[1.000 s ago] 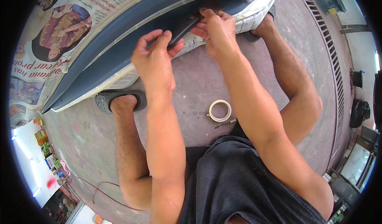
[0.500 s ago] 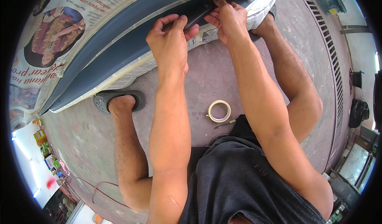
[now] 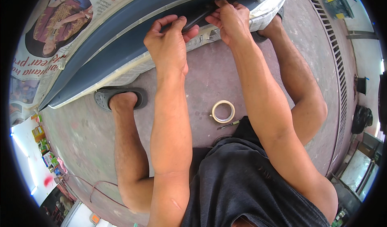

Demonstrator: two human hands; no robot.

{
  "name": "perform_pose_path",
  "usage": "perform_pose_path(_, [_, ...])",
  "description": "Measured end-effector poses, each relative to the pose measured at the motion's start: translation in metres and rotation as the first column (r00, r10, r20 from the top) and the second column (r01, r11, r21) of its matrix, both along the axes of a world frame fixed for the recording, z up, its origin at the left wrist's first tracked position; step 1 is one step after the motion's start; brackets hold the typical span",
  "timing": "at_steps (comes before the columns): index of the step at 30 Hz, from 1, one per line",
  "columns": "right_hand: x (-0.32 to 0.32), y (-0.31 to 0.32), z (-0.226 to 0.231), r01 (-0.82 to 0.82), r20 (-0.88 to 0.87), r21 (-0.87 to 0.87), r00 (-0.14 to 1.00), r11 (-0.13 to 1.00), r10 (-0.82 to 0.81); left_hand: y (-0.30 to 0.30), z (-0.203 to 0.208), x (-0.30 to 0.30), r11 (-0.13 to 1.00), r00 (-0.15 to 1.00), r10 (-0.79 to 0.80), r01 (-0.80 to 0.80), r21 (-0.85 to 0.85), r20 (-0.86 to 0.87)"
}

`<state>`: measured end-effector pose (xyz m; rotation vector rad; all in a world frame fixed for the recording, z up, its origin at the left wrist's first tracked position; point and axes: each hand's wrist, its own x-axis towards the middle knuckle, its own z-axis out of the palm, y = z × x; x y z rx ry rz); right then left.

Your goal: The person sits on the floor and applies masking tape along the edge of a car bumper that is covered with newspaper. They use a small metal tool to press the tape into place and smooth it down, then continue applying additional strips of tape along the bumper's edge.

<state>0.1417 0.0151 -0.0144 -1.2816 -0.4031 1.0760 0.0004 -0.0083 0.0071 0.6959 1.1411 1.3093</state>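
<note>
A dark, glossy strip [image 3: 198,17] stretches between my two hands, in front of a blue-grey painted car-body panel [image 3: 117,54]. Fingers curled, my left hand [image 3: 168,39] pinches the strip's nearer end. At the far end, my right hand [image 3: 231,21] closes on it with thumb and bent fingers. What exactly the strip is, and whether it touches the panel, I cannot tell. Masking tape [image 3: 76,98] lines the panel's lower edge, and newspaper [image 3: 133,74] covers the part below it.
More newspaper [image 3: 30,67] covers the surface at the left. On the concrete floor [image 3: 201,76] between my legs lie a masking tape roll [image 3: 213,113] and a slim utility knife [image 3: 229,124]. A floor grate [image 3: 333,45] runs along the right; a hose [image 3: 94,186] lies at lower left.
My left hand has shifted slightly left, away from the right hand. The right hand stays nearly in place, and the whole view has tilted a little.
</note>
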Motion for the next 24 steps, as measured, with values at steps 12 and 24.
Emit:
perform_pose_path(12, [-0.010,-0.003,0.002,-0.035,-0.075,0.015,0.997,0.999,0.036,-0.015,0.013,-0.006,0.999,0.997,0.052,-0.052,0.003,-0.058])
perform_pose_path(24, [0.048,-0.112,-0.028,-0.205,-0.124,0.108,0.968,0.973,0.218,-0.050,0.001,-0.028,0.976,0.855,0.090,0.026,0.215,-0.512])
